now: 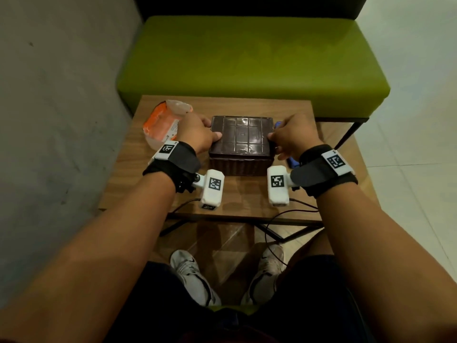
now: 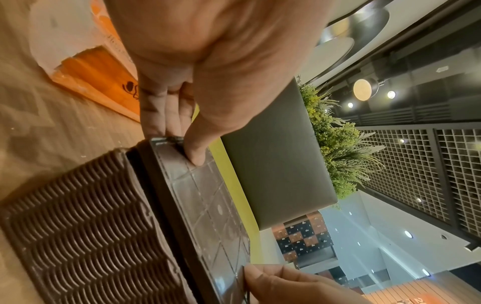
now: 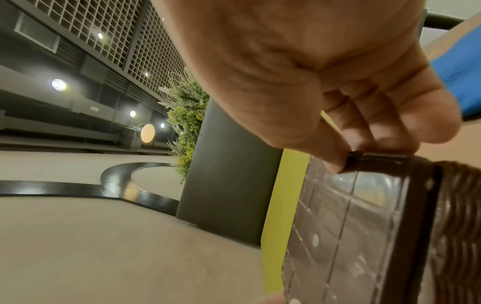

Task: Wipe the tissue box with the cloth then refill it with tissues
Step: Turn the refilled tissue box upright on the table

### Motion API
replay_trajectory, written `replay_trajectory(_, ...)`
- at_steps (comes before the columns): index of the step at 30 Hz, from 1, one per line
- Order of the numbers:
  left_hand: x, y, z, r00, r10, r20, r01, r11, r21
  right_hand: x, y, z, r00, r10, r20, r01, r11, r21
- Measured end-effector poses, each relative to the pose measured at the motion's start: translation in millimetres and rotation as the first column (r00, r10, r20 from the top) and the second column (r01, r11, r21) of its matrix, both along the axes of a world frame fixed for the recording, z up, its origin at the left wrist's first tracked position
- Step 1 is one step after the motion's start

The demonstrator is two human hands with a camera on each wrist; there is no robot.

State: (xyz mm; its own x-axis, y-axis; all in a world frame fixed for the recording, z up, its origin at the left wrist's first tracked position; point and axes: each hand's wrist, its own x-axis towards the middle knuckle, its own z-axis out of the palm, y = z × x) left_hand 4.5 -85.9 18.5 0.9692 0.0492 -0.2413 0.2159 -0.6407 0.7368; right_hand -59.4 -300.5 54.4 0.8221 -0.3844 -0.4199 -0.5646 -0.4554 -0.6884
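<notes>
A dark brown tissue box (image 1: 241, 144) with a wave-textured side (image 2: 86, 232) and a grid-patterned plate on top (image 3: 346, 226) stands in the middle of the small wooden table (image 1: 242, 194). My left hand (image 1: 197, 134) grips the plate's left edge, thumb on top and fingers down the side (image 2: 166, 115). My right hand (image 1: 290, 139) grips the right edge the same way (image 3: 364, 131). An orange and clear pack of tissues (image 1: 164, 125) lies left of the box. A blue cloth (image 1: 293, 162) lies under and behind my right hand (image 3: 460, 82).
A green upholstered bench (image 1: 252, 60) stands just beyond the table. A grey wall (image 1: 54, 120) runs close along the left. Thin black cables (image 1: 291, 211) hang over the table's near edge. My shoes (image 1: 190, 273) rest on the floor below.
</notes>
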Motion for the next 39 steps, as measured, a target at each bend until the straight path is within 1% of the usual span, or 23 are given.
replay_trajectory(2,-1.3,-1.8,0.5,1.0,-0.006,-0.005,0.006,1.0,0.009,1.5,-1.6,0.0,0.998,-0.017,-0.053,0.018,1.0,0.023)
replay_trajectory(7,0.3,4.2,4.4,0.995,-0.025,-0.093,0.026,1.0,0.015,5.4,-2.8,0.2,0.988,-0.011,-0.151,0.029,0.993,0.116)
replay_trajectory(10,-0.6,4.8,8.2,0.992,-0.043,-0.116,0.047,0.999,0.027,5.9,-0.1,2.8,0.981,-0.017,-0.192,0.041,0.992,0.123)
replay_trajectory(14,-0.9,3.1,8.6,0.978,-0.048,-0.203,0.055,0.998,0.032,9.2,-0.8,3.3,0.966,-0.025,-0.257,0.07,0.984,0.167)
replay_trajectory(16,-2.6,4.3,10.5,0.962,-0.049,-0.27,0.039,0.998,-0.044,9.3,-4.6,2.1,0.971,-0.021,-0.238,0.074,0.973,0.217)
replay_trajectory(18,-4.5,8.2,12.5,0.94,-0.072,-0.333,0.034,0.992,-0.119,7.6,-7.2,2.2,0.974,-0.004,-0.227,0.058,0.971,0.234)
replay_trajectory(20,-4.3,12.6,11.6,0.933,-0.092,-0.347,0.037,0.986,-0.162,4.1,-5.4,1.8,0.975,0.006,-0.223,0.058,0.958,0.281)
replay_trajectory(22,-8.6,15.6,12.5,0.951,-0.091,-0.296,0.035,0.981,-0.189,2.1,-2.9,0.1,0.983,-0.025,-0.18,0.08,0.949,0.305)
replay_trajectory(24,-15.1,19.4,11.0,0.977,-0.089,-0.193,0.044,0.974,-0.224,-2.1,4.0,2.4,0.993,-0.104,-0.057,0.116,0.939,0.323)
replay_trajectory(25,-19.0,21.2,8.9,0.988,-0.081,-0.135,0.043,0.964,-0.261,-4.2,6.9,4.0,0.99,-0.142,0.011,0.13,0.931,0.342)
replay_trajectory(27,-28.0,25.0,6.6,0.998,-0.043,-0.036,0.027,0.925,-0.378,-6.5,12.4,4.5,0.969,-0.215,0.125,0.156,0.916,0.369)
replay_trajectory(28,-31.0,25.4,5.0,1.0,-0.002,-0.007,-0.002,0.907,-0.42,-8.5,15.7,4.1,0.96,-0.221,0.17,0.145,0.917,0.371)
replay_trajectory(30,-33.9,23.2,1.2,0.994,0.112,0.022,-0.088,0.876,-0.474,-13.2,23.7,1.9,0.954,-0.18,0.241,0.08,0.924,0.373)
replay_trajectory(32,-34.7,19.7,-4.3,0.977,0.199,0.072,-0.142,0.868,-0.476,-19.6,31.4,-5.3,0.946,-0.174,0.273,0.051,0.913,0.404)
replay_trajectory(33,-34.0,20.6,-8.4,0.972,0.214,0.101,-0.145,0.877,-0.458,-22.8,34.3,-10.2,0.945,-0.18,0.274,0.058,0.914,0.402)
replay_trajectory(35,-33.3,24.7,-15.1,0.979,0.165,0.121,-0.098,0.898,-0.428,-22.9,34.6,-28.2,0.936,-0.214,0.278,0.087,0.909,0.408)
replay_trajectory(37,-35.3,30.5,-20.1,0.991,0.09,0.098,-0.042,0.911,-0.411,-23.4,30.0,-43.0,0.932,-0.251,0.261,0.102,0.873,0.477)
replay_trajectory(38,-36.0,33.9,-24.6,0.996,0.055,0.077,-0.018,0.911,-0.411,-23.7,26.7,-50.5,0.935,-0.239,0.26,0.088,0.87,0.485)
replay_trajectory(39,-38.1,36.0,-29.1,0.998,0.021,0.055,0.005,0.904,-0.428,-25.3,23.9,-54.3,0.943,-0.205,0.262,0.065,0.886,0.459)
